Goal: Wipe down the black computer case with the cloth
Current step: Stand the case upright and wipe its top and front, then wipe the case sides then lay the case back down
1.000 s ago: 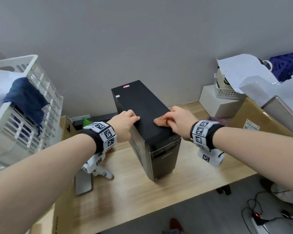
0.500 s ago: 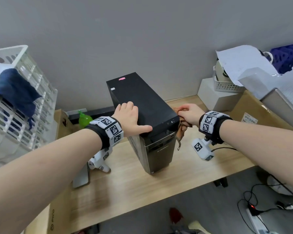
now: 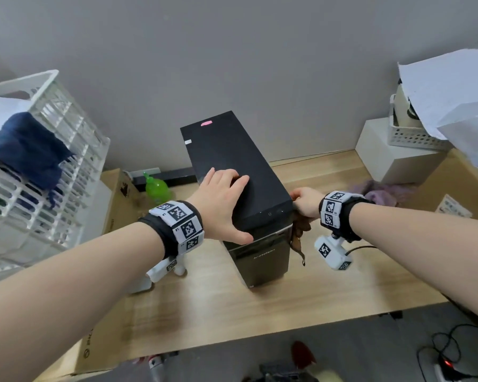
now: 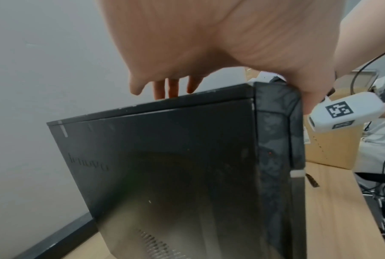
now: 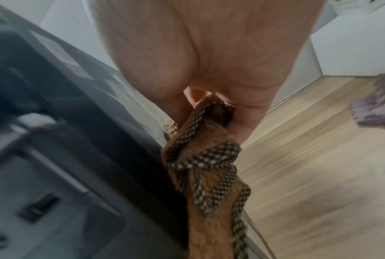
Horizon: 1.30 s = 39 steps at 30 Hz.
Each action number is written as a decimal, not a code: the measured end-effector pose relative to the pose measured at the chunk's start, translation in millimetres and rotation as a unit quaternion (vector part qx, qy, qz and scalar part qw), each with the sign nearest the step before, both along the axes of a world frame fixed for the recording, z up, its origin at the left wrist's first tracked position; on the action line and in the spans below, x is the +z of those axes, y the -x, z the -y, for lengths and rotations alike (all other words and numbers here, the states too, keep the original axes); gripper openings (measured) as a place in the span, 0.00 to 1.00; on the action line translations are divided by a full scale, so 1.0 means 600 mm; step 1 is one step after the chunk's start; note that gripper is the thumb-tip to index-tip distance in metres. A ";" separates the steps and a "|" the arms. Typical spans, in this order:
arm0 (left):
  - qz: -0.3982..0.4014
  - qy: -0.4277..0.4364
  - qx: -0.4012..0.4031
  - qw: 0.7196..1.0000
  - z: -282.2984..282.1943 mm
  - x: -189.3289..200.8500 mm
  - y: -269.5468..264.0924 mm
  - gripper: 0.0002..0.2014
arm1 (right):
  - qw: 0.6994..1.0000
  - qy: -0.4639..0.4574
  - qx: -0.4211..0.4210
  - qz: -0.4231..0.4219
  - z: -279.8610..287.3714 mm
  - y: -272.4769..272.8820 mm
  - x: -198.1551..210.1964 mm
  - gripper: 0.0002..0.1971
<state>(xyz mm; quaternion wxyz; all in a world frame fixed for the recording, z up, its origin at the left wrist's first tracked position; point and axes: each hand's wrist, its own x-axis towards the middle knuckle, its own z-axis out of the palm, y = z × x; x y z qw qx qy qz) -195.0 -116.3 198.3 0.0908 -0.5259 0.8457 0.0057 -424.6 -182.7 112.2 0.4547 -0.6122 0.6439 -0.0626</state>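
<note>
A black computer case (image 3: 232,161) stands upright on the wooden desk (image 3: 232,312), its front panel toward me. My left hand (image 3: 224,205) lies flat on the near end of its top, fingers straight, thumb hooked over the front edge; the left wrist view shows the same case (image 4: 176,166) with my left hand (image 4: 209,52) on its top edge. My right hand (image 3: 305,204) grips a brown cloth (image 3: 298,235) against the upper right side of the case. In the right wrist view the cloth (image 5: 209,166), brown with a checked border, hangs from the curled fingers (image 5: 209,98) beside the case (image 5: 65,157).
A white slatted crate (image 3: 39,175) with a blue cloth stands at the left. A green bottle (image 3: 156,188) sits behind the case's left. A purple cloth (image 3: 384,191), a white box (image 3: 392,155) and cardboard boxes (image 3: 458,183) crowd the right. Cables lie on the floor (image 3: 453,354).
My right hand has carried the cloth off the case's top and down onto its right side. My left hand has shifted from the left edge to lie flat on the top.
</note>
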 end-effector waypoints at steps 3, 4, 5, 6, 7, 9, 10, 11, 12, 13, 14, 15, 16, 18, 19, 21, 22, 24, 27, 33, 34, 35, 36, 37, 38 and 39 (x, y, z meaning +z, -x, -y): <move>0.016 0.026 -0.014 0.999 0.001 0.005 -0.001 0.61 | 0.998 -0.008 0.056 -0.037 0.012 -0.001 0.002 0.12; 0.018 0.028 -0.015 0.999 0.002 0.007 0.000 0.61 | 0.997 -0.008 0.066 -0.049 0.018 0.000 0.004 0.12; 0.021 0.029 -0.016 0.999 0.003 0.009 0.000 0.61 | 0.996 -0.005 0.071 -0.058 0.025 0.003 0.006 0.12; 0.025 0.029 -0.017 0.999 0.004 0.012 -0.002 0.61 | 0.995 -0.004 0.073 -0.062 0.032 0.006 0.005 0.12; 0.030 0.027 -0.019 0.999 0.004 0.015 -0.006 0.61 | 0.996 -0.008 0.070 -0.059 0.039 0.009 0.005 0.13; 0.040 0.021 -0.024 0.999 0.003 0.022 -0.022 0.61 | 0.997 -0.014 0.062 -0.052 0.050 0.014 0.001 0.13; 0.044 0.018 -0.026 0.999 0.001 0.026 -0.033 0.61 | 0.996 -0.012 0.062 -0.055 0.054 0.015 0.000 0.13; 0.044 0.012 -0.026 0.999 -0.002 0.029 -0.045 0.61 | 0.996 -0.010 0.065 -0.060 0.054 0.015 0.002 0.12; 0.041 0.005 -0.025 0.999 -0.005 0.032 -0.058 0.61 | 0.995 -0.005 0.069 -0.067 0.054 0.013 0.003 0.11; 0.037 -0.005 -0.022 0.999 -0.007 0.034 -0.070 0.61 | 0.995 -0.001 0.073 -0.073 0.054 0.010 0.004 0.10; 0.034 -0.016 -0.018 0.999 -0.008 0.035 -0.083 0.61 | 0.994 0.002 0.078 -0.076 0.053 0.007 0.003 0.09; 0.033 -0.028 -0.012 0.999 -0.009 0.037 -0.095 0.60 | 0.993 0.003 0.083 -0.080 0.052 0.003 0.002 0.09; 0.033 -0.038 -0.005 0.999 -0.010 0.038 -0.108 0.60 | 0.993 0.001 0.089 -0.084 0.051 -0.002 0.001 0.08; 0.042 -0.053 0.010 0.998 -0.012 0.041 -0.131 0.60 | 0.990 -0.001 0.106 -0.091 0.049 -0.011 -0.003 0.07; 0.049 -0.059 0.018 0.997 -0.014 0.042 -0.142 0.60 | 0.989 -0.002 0.116 -0.094 0.049 -0.014 -0.006 0.08; 0.058 -0.068 0.030 0.996 -0.014 0.046 -0.162 0.60 | 0.986 -0.003 0.132 -0.098 0.048 -0.022 -0.009 0.10; 0.062 -0.072 0.036 0.995 -0.014 0.047 -0.171 0.61 | 0.986 -0.003 0.137 -0.097 0.047 -0.026 -0.009 0.10; 0.064 -0.079 0.047 0.994 -0.012 0.050 -0.186 0.62 | 0.986 -0.002 0.139 -0.094 0.044 -0.034 -0.008 0.09; 0.062 -0.090 0.061 0.992 -0.013 0.049 -0.196 0.63 | 0.989 0.008 0.128 -0.076 0.041 -0.048 -0.009 0.06; -0.071 -0.121 0.178 0.974 -0.007 0.053 -0.138 0.47 | 0.993 -0.019 -0.009 0.113 0.026 -0.096 -0.012 0.04; -0.105 -0.117 0.208 0.965 0.000 0.051 -0.125 0.40 | 0.985 -0.040 -0.036 0.166 0.021 -0.106 -0.005 0.04; -0.117 -0.098 0.224 0.963 0.007 0.046 -0.113 0.33 | 0.969 -0.069 -0.065 0.228 0.017 -0.115 0.003 0.04; -0.113 -0.074 0.229 0.964 0.013 0.041 -0.101 0.29 | 0.946 -0.104 -0.093 0.292 0.012 -0.124 0.011 0.03; -0.103 -0.052 0.230 0.966 0.016 0.035 -0.090 0.28 | 0.920 -0.139 -0.113 0.349 0.004 -0.130 0.021 0.03; -0.092 -0.037 0.228 0.969 0.018 0.028 -0.079 0.28 | 0.894 -0.170 -0.125 0.396 -0.005 -0.134 0.030 0.05; -0.083 -0.026 0.225 0.970 0.020 0.021 -0.068 0.28 | 0.872 -0.192 -0.130 0.432 -0.014 -0.136 0.035 0.08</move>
